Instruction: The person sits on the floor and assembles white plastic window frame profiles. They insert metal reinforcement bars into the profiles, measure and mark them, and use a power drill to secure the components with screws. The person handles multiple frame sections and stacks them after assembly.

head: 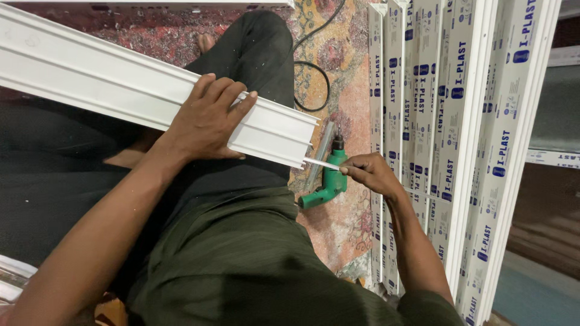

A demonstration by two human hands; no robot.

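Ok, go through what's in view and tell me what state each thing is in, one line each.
Left hand: pressed flat on the white profile, holding it.
Right hand: pinching a thin white strip.
White profile: lying across the lap, open end toward the right hand.
White strip: partly out of the profile's end.
Green drill: lying on the carpet, unheld.
Wrapped profiles: stacked side by side, film on.

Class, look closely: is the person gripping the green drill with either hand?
No: the green drill lies on the carpet, untouched by either hand.

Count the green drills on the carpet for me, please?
1. A single green drill lies on the patterned carpet, just below the right hand and the end of the white profile. More could be hidden under the person.
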